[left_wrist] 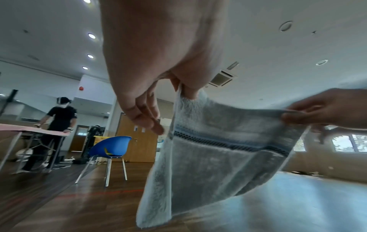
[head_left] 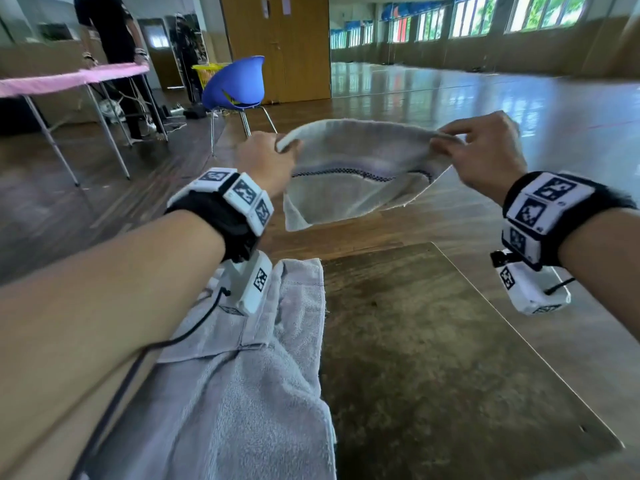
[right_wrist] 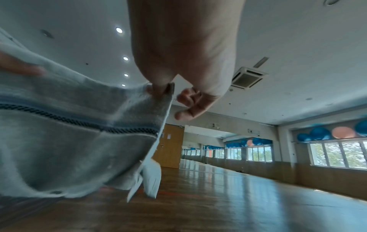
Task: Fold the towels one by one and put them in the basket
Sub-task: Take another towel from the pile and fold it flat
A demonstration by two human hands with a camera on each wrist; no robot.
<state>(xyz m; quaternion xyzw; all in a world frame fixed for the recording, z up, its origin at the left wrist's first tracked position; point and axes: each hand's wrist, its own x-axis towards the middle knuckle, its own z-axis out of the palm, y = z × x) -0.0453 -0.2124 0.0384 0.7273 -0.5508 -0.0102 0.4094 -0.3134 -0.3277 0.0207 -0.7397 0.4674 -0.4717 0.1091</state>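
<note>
A small pale grey towel point(head_left: 360, 171) with a dark stitched stripe hangs in the air beyond the table's far edge, stretched between both hands. My left hand point(head_left: 273, 161) pinches its upper left corner, and my right hand point(head_left: 481, 150) pinches the upper right corner. The left wrist view shows the towel point(left_wrist: 218, 157) hanging down from the left hand point(left_wrist: 182, 89). In the right wrist view the thumb and finger of the right hand point(right_wrist: 164, 89) clamp the towel's point(right_wrist: 79, 141) edge. A second light grey towel point(head_left: 249, 375) lies rumpled on the table's left part. No basket is clearly in view.
The dark wooden table point(head_left: 433, 358) lies below my arms. A blue chair point(head_left: 239, 84) stands on the floor beyond it, with a yellow crate point(head_left: 207, 72) behind. At far left a person point(head_left: 114, 36) stands at a pink-covered table point(head_left: 69, 77). Wooden floor stretches to the right.
</note>
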